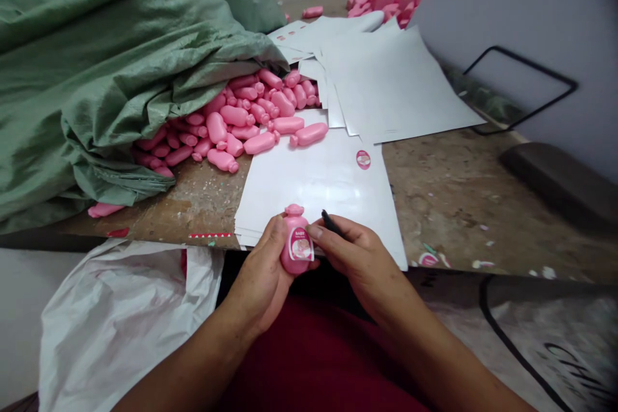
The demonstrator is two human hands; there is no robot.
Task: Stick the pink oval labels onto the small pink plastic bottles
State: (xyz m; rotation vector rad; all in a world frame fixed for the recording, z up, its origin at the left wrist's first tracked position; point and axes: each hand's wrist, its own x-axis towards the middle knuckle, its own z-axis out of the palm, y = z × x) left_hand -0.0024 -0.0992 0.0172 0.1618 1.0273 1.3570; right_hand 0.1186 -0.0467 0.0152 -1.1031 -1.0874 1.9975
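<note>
The scarred wooden workbench (449, 193) held a stack of white label sheets (309, 187). Just off their near edge, the left hand (258, 277) curled round a pink baby bottle (295, 257). The right hand (360, 264) gripped a slim black tool (331, 222), its thumb pressed beside the label (300, 244). A thumb slip on the smooth plastic could have creased or skewed that label.

A crumpled green woven sack (96, 64) slumps over the left of the worn, stained counter (449, 187). A white plastic bag (116, 328) hangs below the counter's near edge at left. At right, a black wire frame (521, 87) rests against a grey panel (521, 13), just beside a dark block (555, 183).
</note>
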